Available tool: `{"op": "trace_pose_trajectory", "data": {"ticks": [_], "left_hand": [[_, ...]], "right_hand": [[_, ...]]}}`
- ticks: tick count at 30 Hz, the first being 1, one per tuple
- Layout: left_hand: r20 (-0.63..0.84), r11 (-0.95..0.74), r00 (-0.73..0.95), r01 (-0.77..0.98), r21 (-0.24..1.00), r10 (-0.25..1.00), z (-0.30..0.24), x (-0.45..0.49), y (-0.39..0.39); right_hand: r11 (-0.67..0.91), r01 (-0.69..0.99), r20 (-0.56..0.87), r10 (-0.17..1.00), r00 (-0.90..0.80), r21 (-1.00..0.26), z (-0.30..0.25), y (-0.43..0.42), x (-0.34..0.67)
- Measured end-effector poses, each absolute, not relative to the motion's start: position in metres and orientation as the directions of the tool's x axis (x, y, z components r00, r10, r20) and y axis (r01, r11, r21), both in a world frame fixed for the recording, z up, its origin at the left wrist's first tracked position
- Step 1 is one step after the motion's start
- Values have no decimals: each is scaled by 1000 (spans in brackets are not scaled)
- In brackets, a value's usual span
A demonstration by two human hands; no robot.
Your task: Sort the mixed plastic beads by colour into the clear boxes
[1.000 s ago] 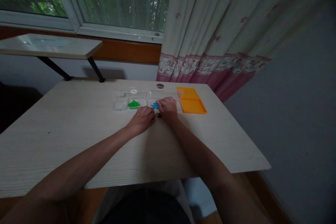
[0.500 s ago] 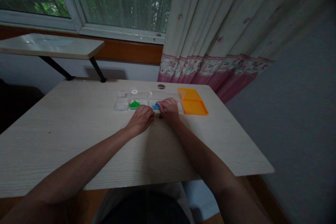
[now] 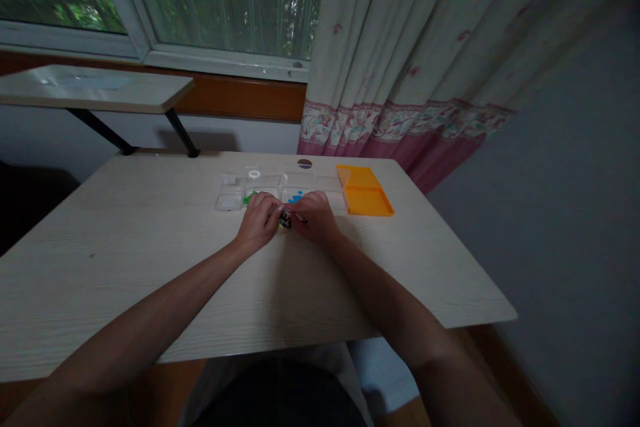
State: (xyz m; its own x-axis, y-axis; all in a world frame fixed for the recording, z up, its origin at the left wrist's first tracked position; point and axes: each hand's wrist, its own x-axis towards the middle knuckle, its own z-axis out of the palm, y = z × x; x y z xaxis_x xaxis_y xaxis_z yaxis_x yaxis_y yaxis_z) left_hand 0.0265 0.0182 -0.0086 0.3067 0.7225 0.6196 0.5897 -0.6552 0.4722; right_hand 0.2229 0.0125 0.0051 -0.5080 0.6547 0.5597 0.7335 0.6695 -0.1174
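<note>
My left hand [image 3: 259,218] and my right hand [image 3: 312,216] rest close together on the wooden table [image 3: 150,267], fingers curled. Between their fingertips sits a small dark piece [image 3: 285,218] with a bit of yellow; both hands pinch at it. Just behind the hands lies a clear compartment tray [image 3: 270,191]. Green pieces [image 3: 249,198] show in one compartment, partly hidden by my left hand. Blue pieces [image 3: 295,197] lie in the compartment to the right of it.
An orange lid [image 3: 364,191] lies open at the tray's right end. A small dark round object [image 3: 305,163] sits near the table's far edge. A smaller side table [image 3: 95,88] stands at the back left under the window. A curtain [image 3: 400,47] hangs at the right.
My right hand drew back from the blue pieces toward me. My left hand moved slightly left, over the green pieces. A small dark piece now shows between the fingertips.
</note>
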Motion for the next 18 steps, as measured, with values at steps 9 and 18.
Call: {"op": "trace_pose_trajectory", "data": {"ticks": [9, 18], "left_hand": [[618, -632, 254, 569, 526, 744, -11, 25, 22], [603, -635, 260, 522, 569, 754, -9, 26, 22]], "right_hand": [[594, 786, 551, 718, -425, -168, 1, 10, 212], [587, 745, 569, 746, -346, -316, 1, 12, 208]]}}
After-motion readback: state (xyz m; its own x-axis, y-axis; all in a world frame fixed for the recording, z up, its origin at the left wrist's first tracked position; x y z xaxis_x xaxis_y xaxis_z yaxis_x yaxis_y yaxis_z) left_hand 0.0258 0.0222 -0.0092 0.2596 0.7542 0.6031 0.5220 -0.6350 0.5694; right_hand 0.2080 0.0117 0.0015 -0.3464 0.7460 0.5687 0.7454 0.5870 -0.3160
